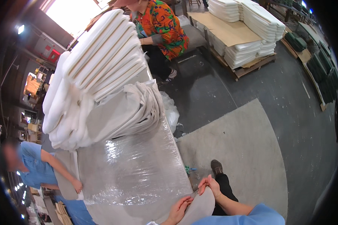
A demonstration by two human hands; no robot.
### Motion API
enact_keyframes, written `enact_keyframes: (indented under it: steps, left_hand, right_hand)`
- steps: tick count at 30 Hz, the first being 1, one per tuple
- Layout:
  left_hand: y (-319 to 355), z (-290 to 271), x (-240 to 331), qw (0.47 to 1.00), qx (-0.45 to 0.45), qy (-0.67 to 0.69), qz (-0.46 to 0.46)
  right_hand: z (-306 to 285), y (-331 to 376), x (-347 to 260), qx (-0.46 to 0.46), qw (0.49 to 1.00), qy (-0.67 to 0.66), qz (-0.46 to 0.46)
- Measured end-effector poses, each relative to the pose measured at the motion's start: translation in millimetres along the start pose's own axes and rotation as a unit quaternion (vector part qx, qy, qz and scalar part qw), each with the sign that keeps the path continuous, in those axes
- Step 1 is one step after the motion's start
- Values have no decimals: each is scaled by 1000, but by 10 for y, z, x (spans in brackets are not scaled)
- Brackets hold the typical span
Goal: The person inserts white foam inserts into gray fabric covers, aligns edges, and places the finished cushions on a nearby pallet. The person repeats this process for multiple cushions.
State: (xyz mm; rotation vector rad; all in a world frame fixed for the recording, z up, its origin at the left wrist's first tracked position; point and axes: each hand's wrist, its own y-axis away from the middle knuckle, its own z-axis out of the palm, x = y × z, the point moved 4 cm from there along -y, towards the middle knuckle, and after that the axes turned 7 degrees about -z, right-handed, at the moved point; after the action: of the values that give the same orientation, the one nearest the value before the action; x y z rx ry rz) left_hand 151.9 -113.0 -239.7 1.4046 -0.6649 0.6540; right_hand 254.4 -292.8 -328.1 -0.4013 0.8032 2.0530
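Note:
A light grey fabric piece (203,207) with a rounded edge hangs over the near right corner of the worktable, close to my body. My right hand (211,187) has its fingers closed on the fabric's upper edge. Lower and to the left, my left hand (179,209) grips the same piece with bent fingers. The two hands are a short way apart. Beneath the left hand, the grey tabletop (135,168) is covered with shiny clear film. A heap of folded grey fabric pieces (129,112) lies farther up the table, beyond both hands.
White padded slabs (105,52) are stacked at the table's far end. A co-worker in blue (33,161) touches fabric at the left edge; another in an orange patterned shirt (165,28) sits beyond. A grey mat (240,157) covers floor at right. A loaded pallet (255,65) stands behind.

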Motion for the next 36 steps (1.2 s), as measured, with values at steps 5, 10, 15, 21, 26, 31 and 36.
enact_keyframes:
  steps: [5, 10, 15, 21, 26, 31, 36]
  left_hand:
    - [-75, -72, -62, 998, -50, -1, -25]
    - [31, -239, 75, 988, -88, -127, -17]
    - [1395, -723, 305, 931, -138, -328, -82]
    - [1602, -803, -187, 929, -37, -359, -86]
    - [1506, -1228, -398, 954, 89, -265, -105]
    - [2397, -1900, -831, 880, 473, 36, -14]
    - [3107, -1343, -1764, 869, 482, 42, -102]
  right_hand:
    - [48, -6, -54, -14, 998, 44, 33]
    - [100, 102, -475, -46, 956, 284, -57]
    - [793, 863, -1142, -63, 951, 285, -105]
    - [1115, 928, -1204, -206, 887, 393, -130]
    - [1355, 1035, -1360, -249, 810, 530, 22]
    - [2316, 1805, -1168, -509, 415, 742, -132]
    - [2297, 1856, -743, -527, 345, 749, -205]
